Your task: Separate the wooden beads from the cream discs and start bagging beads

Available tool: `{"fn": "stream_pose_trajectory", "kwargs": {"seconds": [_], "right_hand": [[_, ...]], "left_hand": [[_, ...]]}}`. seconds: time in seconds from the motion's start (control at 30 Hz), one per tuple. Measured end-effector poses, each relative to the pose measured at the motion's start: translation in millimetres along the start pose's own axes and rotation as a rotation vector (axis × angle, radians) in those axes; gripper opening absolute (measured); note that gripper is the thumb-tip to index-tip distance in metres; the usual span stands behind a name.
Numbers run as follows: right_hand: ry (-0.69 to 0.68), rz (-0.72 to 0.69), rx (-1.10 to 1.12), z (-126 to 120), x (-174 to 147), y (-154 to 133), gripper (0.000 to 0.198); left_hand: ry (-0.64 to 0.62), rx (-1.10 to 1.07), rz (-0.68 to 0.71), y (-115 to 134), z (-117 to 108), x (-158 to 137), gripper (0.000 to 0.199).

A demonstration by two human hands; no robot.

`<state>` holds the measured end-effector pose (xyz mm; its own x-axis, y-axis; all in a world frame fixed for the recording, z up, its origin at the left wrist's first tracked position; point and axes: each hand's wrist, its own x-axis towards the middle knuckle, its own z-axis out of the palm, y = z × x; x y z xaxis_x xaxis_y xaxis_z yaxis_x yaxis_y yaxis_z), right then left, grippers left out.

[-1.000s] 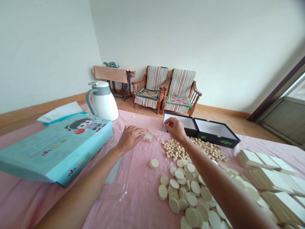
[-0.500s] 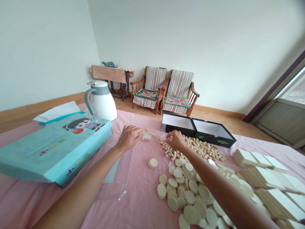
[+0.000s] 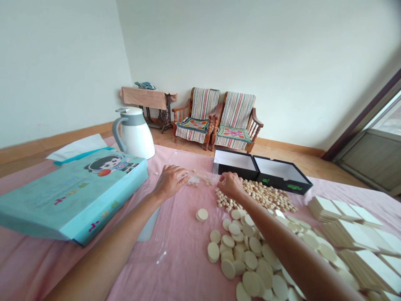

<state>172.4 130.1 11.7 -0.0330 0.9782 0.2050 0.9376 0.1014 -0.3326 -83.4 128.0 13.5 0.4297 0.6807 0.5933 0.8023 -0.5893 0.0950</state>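
My left hand reaches over a clear plastic tray, fingers stretched to the right and thumb a little apart. Small wooden pieces lie near its fingertips, at the tray's near side. My right hand is closed, its fingers curled in at the left edge of a heap of small wooden pieces. What its fingertips pinch, if anything, is too small to make out. Nearer to me, a pile of pale round wooden discs lies partly under my right forearm. Two discs sit apart from it.
At left are a light-blue box, a white-and-grey jug and another clear plastic tray. Two open black boxes stand behind the heap. Stacks of pale square pieces are at right on the pink cloth.
The view has shifted very slightly. My right hand has curled in a little at the edge of the heap. My left hand stays in place over the tray.
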Motion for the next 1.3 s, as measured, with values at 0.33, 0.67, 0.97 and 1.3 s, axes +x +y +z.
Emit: {"fn": "stream_pose_trajectory", "kwargs": {"seconds": [0.33, 0.67, 0.97, 1.3], "right_hand": [[0.087, -0.09, 0.264, -37, 22, -25, 0.014], [0.05, 0.038, 0.154, -19, 27, 4, 0.025], [-0.123, -0.01, -0.013, 21, 16, -14, 0.018], [0.048, 0.077, 0.045, -5, 24, 3, 0.014]], "left_hand": [[-0.001, -0.006, -0.003, 0, 0, 0, 0.03], [-0.012, 0.006, -0.008, -1, 0, 0, 0.028], [-0.018, 0.009, -0.01, 0, -1, 0, 0.025], [-0.009, 0.01, -0.009, 0, 0, 1, 0.026]]}}
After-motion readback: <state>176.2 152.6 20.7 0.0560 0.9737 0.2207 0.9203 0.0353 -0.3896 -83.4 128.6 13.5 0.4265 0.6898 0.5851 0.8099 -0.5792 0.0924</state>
